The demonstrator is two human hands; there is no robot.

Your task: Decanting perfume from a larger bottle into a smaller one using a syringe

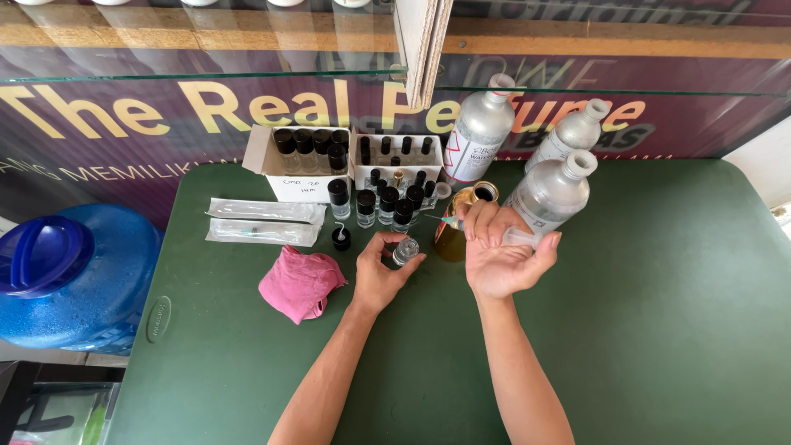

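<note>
Looking down from the head camera: left hand (381, 276) pinching a small clear glass vial (404, 250) between thumb and fingertips, tilting it toward 1 o'clock, seemingly to present its open mouth. Right hand (501, 251) curling fingers around a clear plastic syringe (494, 233), needle pointing toward 9 o'clock at the vial, thumb sitting near the plunger end. Standing just behind the hands at 12 o'clock, an amber liquid bottle with gold collar (456, 231), uncapped, probably for drawing. Lying at 9 o'clock of the left hand, a crumpled pink cloth (301, 283), within reach for wiping. Resting on the dark green tabletop (659, 330), rows of black-capped small vials (387, 204) and three silver metal bottles with white caps (552, 194)
</note>
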